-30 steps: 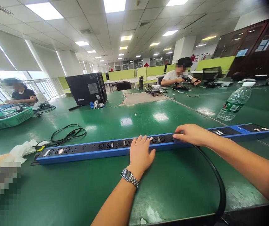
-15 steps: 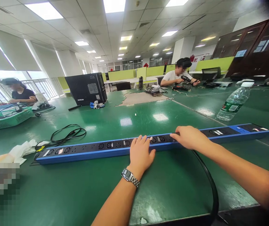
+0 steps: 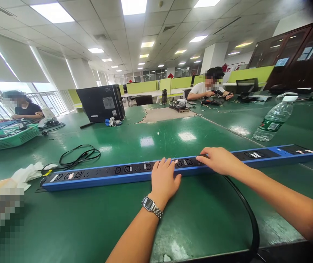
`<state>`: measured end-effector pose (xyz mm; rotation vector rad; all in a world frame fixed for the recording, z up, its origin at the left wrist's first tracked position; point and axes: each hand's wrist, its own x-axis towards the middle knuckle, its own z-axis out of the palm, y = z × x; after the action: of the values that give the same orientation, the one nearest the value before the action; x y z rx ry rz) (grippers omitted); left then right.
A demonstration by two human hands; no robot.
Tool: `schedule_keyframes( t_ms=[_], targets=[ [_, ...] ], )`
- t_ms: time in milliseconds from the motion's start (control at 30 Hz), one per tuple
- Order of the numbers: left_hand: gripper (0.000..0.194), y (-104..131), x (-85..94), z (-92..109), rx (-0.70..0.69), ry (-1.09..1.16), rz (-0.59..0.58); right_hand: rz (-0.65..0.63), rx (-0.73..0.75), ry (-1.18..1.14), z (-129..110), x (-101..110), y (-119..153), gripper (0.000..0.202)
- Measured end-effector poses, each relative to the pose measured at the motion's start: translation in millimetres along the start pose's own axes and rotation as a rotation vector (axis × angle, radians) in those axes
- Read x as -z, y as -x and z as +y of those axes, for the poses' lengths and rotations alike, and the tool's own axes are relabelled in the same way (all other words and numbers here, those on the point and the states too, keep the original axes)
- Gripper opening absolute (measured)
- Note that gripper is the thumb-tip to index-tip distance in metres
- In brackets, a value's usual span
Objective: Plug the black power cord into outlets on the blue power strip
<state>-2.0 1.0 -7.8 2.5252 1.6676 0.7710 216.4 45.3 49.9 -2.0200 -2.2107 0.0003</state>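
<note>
A long blue and black power strip (image 3: 98,179) lies across the green table, with rows of sockets facing up. My left hand (image 3: 164,179), a metal-band watch on its wrist, rests flat across the middle of the strip with its fingers stretched forward and thumb apart. Further right, my right hand (image 3: 220,160) is bent over the strip, thumb on the top face and fingers curled at the far edge, where their tips are hidden. From beneath that hand a thick black cable (image 3: 248,208) curves down to the near table edge.
A water bottle (image 3: 275,118) stands behind the strip's right end. Left of the strip lie a thin black cord (image 3: 79,155) and white crumpled material (image 3: 30,173). Further back are a black computer case (image 3: 98,104), a green basket (image 3: 27,135) and two people at work.
My right hand has shifted very slightly left along the strip. The lower part of the thick cable has swung a little to the right. My left hand stays in place.
</note>
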Motion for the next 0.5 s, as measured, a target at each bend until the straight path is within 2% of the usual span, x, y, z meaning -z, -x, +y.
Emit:
schedule_keyframes(
  t_ms=[100, 267, 500],
  targets=[
    [0.045, 0, 0.0, 0, 0.001, -0.001, 0.001, -0.032, -0.002, -0.015, 5, 5, -1, 0.036],
    [0.045, 0, -0.4, 0, 0.010, -0.002, 0.001, -0.110, -0.007, -0.083, -1, 13, 3, 0.035],
    [0.045, 0, -1.1, -1, 0.010, -0.008, 0.004, -0.131, -0.109, 0.135, -24, 17, 1, 0.035]
  ],
)
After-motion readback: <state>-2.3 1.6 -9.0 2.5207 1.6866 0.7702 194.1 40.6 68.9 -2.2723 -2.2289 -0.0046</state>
